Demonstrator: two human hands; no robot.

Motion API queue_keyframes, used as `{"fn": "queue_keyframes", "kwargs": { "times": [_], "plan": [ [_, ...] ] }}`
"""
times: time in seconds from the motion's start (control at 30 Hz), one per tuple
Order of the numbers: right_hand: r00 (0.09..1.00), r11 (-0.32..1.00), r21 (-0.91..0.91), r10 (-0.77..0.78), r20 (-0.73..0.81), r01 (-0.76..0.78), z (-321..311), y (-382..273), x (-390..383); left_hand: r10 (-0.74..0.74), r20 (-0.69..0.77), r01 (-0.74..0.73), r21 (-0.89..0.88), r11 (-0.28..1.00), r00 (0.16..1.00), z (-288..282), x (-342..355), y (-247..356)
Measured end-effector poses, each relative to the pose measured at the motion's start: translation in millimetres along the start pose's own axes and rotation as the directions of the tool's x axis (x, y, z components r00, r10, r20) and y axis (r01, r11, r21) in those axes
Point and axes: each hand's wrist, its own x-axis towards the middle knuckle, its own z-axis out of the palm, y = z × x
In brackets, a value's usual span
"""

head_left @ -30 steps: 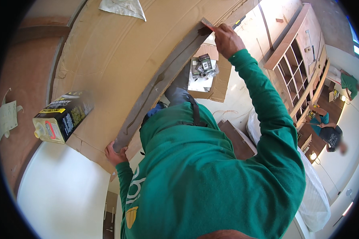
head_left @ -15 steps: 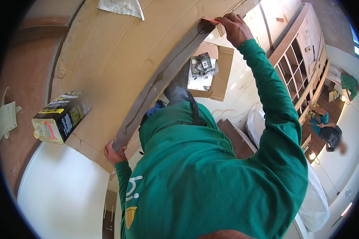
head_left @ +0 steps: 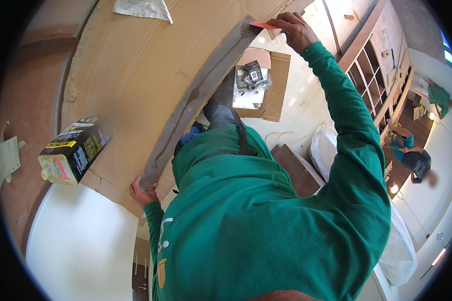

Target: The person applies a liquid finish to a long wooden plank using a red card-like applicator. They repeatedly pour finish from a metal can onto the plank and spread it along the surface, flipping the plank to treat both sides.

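Observation:
A long grey strip (head_left: 190, 98) lies slantwise along the edge of a cardboard sheet (head_left: 130, 75). A wavy brown line of glue-like stuff runs down its length, with a smeared patch at the far end. My left hand (head_left: 144, 192) is closed round the strip's near end, fingers on its edges. At the far end, my right hand (head_left: 295, 32) pinches a thin red spreader (head_left: 266, 25), its edge touching or just over the smeared patch. A black and yellow rectangular can (head_left: 74, 150) with a pale cap lies on the cardboard to the left.
An open carton (head_left: 275, 88) with small packets stands beyond my body. A white cloth (head_left: 144, 9) lies on the cardboard. A wooden shelf frame (head_left: 369, 67) and plastic-wrapped items (head_left: 324, 149) are to the right. Two other people (head_left: 417, 163) work at the far right.
The red spreader has shifted slightly along the strip's far end, and the dark patch there looks thinner and more smeared. My left hand stays on the near end. The whole view has shifted slightly.

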Motion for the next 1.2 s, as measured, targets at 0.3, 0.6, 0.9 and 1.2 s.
{"fn": "queue_keyframes", "kwargs": {
  "times": [0.3, 0.6, 0.9, 1.2],
  "plan": [
    [0.991, 0.969, 0.219, 0.123, -0.043, -0.111, -19.3, -27.9, -26.4, -0.001, -0.004, 0.002, 0.047, 0.999, 1.0, -1.5, -1.1, 6.8],
    [0.957, 0.932, 0.227, 0.29, 0.0, -0.282, -10.8, -58.0, -3.4, -0.014, -0.001, 0.014, 0.026, 1.0, 1.0, -3.1, -0.7, 7.2],
    [0.993, 0.97, 0.216, 0.1, 0.066, -0.112, -4.4, -102.1, -0.3, -0.003, -0.023, 0.005, 0.057, 0.998, 1.0, 0.1, -2.9, 5.0],
    [0.98, 0.972, 0.127, 0.197, 0.024, -0.199, -10.8, -71.4, 15.7, -0.018, -0.034, 0.02, 0.048, 0.999, 0.999, 0.7, -4.2, 3.8]
  ]
}}
